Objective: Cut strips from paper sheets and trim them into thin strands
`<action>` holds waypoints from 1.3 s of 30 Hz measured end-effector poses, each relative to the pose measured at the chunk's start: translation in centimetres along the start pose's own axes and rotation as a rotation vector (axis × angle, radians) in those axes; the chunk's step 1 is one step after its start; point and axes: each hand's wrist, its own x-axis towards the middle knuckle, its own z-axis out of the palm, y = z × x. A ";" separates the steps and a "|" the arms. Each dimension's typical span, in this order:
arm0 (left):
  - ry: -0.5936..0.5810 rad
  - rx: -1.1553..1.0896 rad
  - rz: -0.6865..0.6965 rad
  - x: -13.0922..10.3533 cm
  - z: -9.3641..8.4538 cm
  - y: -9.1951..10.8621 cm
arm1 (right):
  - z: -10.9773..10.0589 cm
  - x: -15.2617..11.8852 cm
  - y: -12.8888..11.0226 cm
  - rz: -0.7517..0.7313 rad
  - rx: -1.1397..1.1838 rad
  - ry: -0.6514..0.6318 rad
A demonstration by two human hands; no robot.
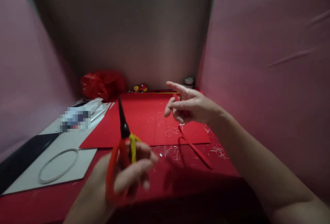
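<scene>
In the head view, my left hand [136, 176] is closed around the red and yellow handles of a pair of scissors [124, 128]. The dark blades point up and away and look shut; the hand is blurred. Further right, my right hand [192, 105] pinches a small ridged red piece [176, 97], its index finger stretched out to the left. Below that hand a narrow red strip [197, 151] bends down over the table; whether it joins the pinched piece I cannot tell. Both hands are above a large red corrugated sheet [139, 121].
Loose pale threads [219, 152] litter the red cloth [185, 164]. A grey cord loop [59, 165] lies on a pale board [86, 160] at left, beside a black flat item [28, 148]. A red plastic bag [101, 84] and toy [140, 88] stand behind; pink walls flank the table.
</scene>
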 end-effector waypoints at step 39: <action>0.594 -0.186 0.466 13.7 -3.1 2.9 | -0.3 2.1 7.9 0.368 0.337 -0.347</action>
